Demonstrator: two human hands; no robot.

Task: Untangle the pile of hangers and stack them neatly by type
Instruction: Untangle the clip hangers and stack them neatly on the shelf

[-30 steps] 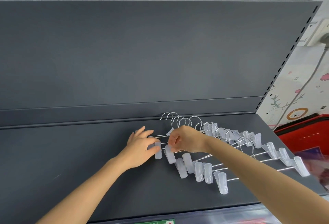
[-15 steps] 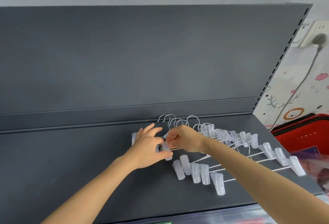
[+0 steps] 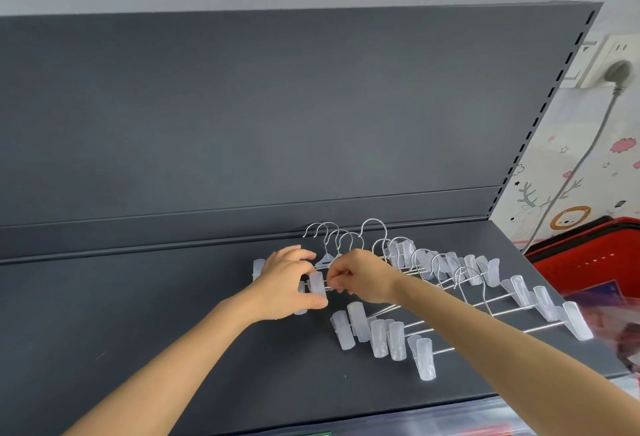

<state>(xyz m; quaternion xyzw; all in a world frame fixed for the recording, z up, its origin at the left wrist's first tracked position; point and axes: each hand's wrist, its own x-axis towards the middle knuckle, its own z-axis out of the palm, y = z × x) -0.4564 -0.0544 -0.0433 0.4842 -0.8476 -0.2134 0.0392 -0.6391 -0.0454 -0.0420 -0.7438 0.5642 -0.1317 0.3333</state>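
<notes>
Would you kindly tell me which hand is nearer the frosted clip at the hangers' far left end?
Left. The left hand lies right beside the clip, just to its right; the right hand is farther right, past the left hand.

No text, number or brand can be read. A small green label [image 3: 317,433] at the near edge of the dark grey shelf [image 3: 138,314] is cut off by the frame. The white marks on the red plastic basket [image 3: 588,245] at the right are too blurred to tell.
</notes>
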